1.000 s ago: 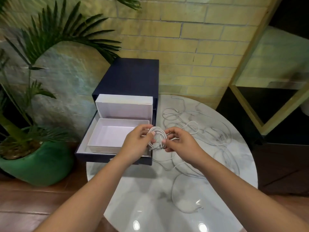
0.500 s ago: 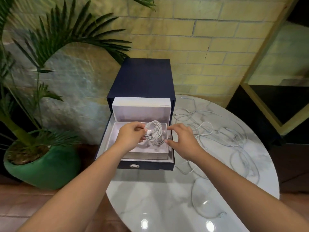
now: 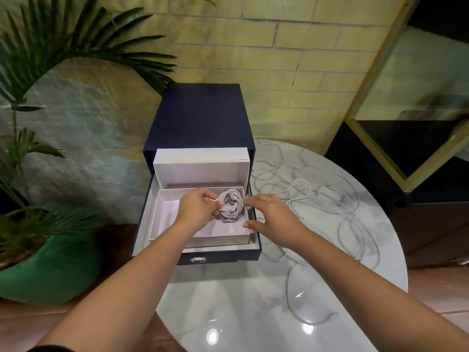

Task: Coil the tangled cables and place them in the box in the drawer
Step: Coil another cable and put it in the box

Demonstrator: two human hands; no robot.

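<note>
The coiled white cable [image 3: 231,206] sat inside the open white box [image 3: 162,215], toward its back right corner, close to the right wall; whether it rested fully on the box floor or hung just above it could not be told. The coil looked slightly longer front to back than side to side, and its loops were bunched, not loose. The left hand [image 3: 199,207] gripped it from the left, with fingers and thumb curled in a pinch on the coil's left edge, so the coil lay directly right of that grip. The right hand [image 3: 270,215] was spread over the box's right wall, fingers straight and holding nothing; its fingertips [image 3: 246,205] came just beside the coil's right edge, and contact there could not be made out.

The box lay in the pulled-out drawer [image 3: 223,258] of a navy cabinet [image 3: 200,115], with the box lid [image 3: 200,170] propped upright at the back. The drawer stood at the left edge of the round marble table [image 3: 228,306]; the tangled cables [image 3: 319,199] sprawled over the table's right half, well to the right of the box.

Judged from this, the placing was nearly done; the left hand had only to let go. The free right hand was the nearer one to the tangle, so the next reach probably ran rightward, away from the drawer; one coil was in and several cables appeared uncoiled.
</note>
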